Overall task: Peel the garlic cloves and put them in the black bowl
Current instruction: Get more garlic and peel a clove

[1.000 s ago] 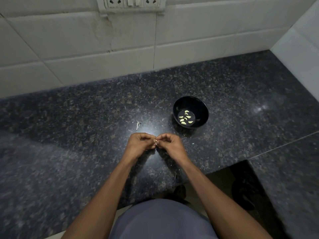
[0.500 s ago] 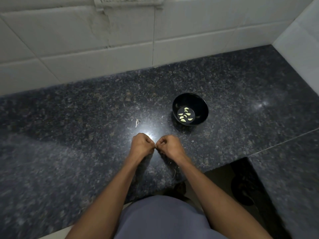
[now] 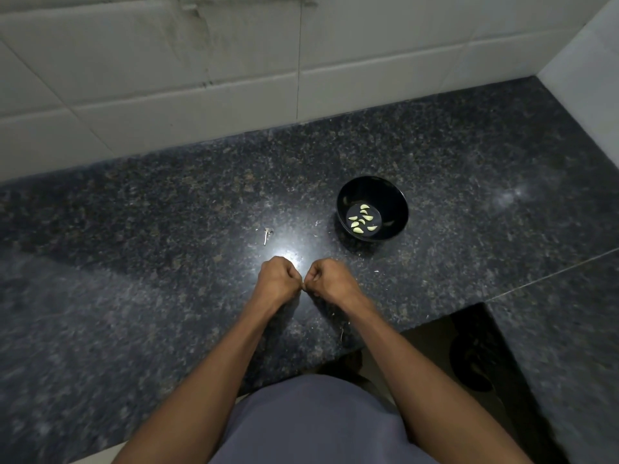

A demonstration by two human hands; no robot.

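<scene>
- Both our hands, left [image 3: 277,280] and right [image 3: 330,280], sit mid-frame, fingers curled, tips meeting; can't tell if they pinch a clove.
- Bowl [image 3: 392,195], right of centre on the tabletop [image 3: 167,212], holds peeled cloves [image 3: 361,218].
- Looks like peeling; next, drop it in.

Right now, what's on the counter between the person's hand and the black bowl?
In the head view, only bare speckled countertop with a few tiny skin flecks lies between the right hand and the black bowl.
</scene>
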